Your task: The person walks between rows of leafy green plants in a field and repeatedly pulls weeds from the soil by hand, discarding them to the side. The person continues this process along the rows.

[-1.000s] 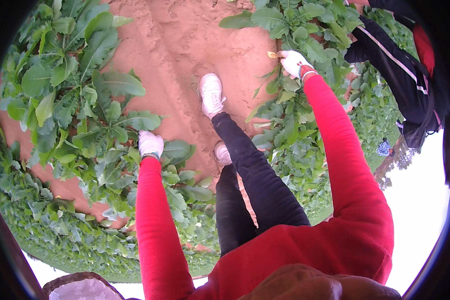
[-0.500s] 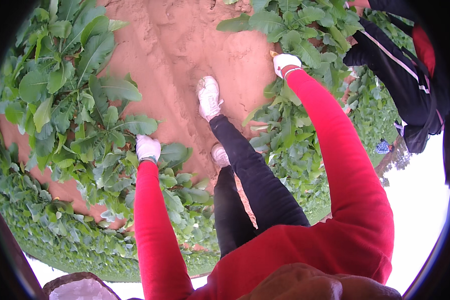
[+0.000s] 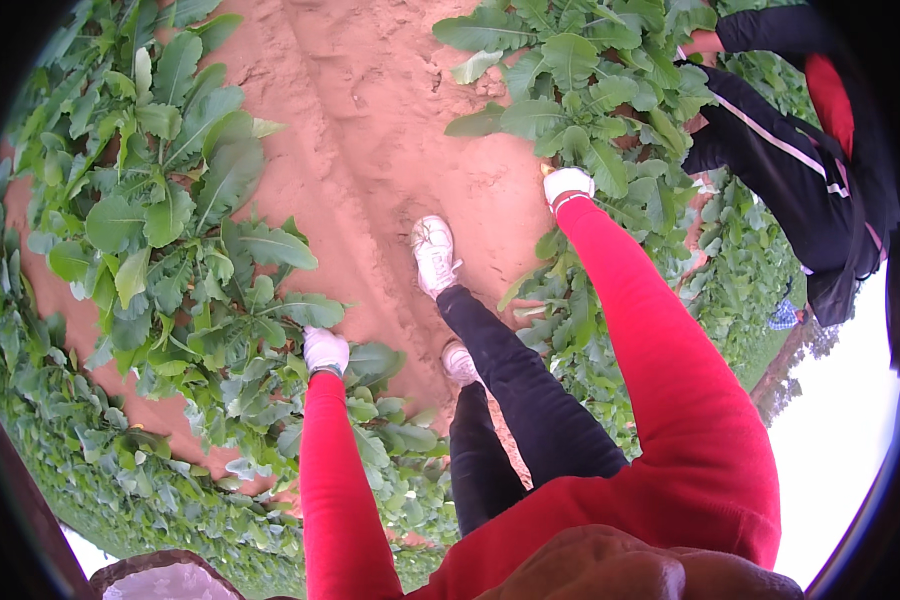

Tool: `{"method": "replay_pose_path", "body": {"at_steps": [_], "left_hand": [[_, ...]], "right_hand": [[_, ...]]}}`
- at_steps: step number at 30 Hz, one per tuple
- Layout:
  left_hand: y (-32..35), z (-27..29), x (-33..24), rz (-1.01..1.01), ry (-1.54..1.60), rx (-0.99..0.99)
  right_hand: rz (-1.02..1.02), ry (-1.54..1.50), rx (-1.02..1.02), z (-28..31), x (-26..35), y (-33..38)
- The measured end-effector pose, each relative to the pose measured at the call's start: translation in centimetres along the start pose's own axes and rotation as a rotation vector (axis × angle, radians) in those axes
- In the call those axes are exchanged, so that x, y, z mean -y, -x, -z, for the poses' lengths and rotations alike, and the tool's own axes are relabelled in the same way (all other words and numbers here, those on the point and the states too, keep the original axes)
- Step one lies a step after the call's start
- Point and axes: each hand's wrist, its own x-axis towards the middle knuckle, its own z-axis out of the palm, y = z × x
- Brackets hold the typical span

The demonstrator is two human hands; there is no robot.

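My left hand (image 3: pixel 325 350), in a white glove, is closed at the edge of the left row of leafy green plants (image 3: pixel 160 215). Leaves lie around its fingers, and I cannot make out what they grip. On the other side, my right hand (image 3: pixel 569 184), also in a white glove, is closed beside the right row of plants (image 3: pixel 570 60). A small yellowish piece (image 3: pixel 547 169) shows at its fingertips, too small to tell its kind. Both arms reach out in red sleeves.
Reddish bare soil (image 3: pixel 370 130) runs between the rows, with my white shoes (image 3: pixel 434 255) on it. At the right, another person in dark trousers (image 3: pixel 770 150) bends over the plants. More rows (image 3: pixel 90 480) lie to the left.
The view has tilted, so plants, shoes and both hands sit lower in the picture. Both hands stay closed beside the same plants.
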Motion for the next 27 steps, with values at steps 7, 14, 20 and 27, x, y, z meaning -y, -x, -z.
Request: {"method": "replay_pose_path", "body": {"at_steps": [7, 14, 20, 27], "left_hand": [[-0.7, -1.1, 0.7, -0.007, -0.109, 0.12], [0.5, 5.1, -3.8, 0.337, 0.08, 0.261], [-2.1, 14.5, -12.7, -0.073, 0.154, 0.016], [-15.5, 23.2, -11.2, 0.077, 0.055, -0.241]], "right_hand": [[0.22, 0.032, 0.087, 3.8, -2.1, 0.6], [0.464, -0.301, 0.336, 12.1, 0.6, 6.3], [0.834, -1.047, 0.289, 22.8, 4.3, 8.7], [0.814, -0.589, -0.168, 27.5, 7.9, 0.9]]}}
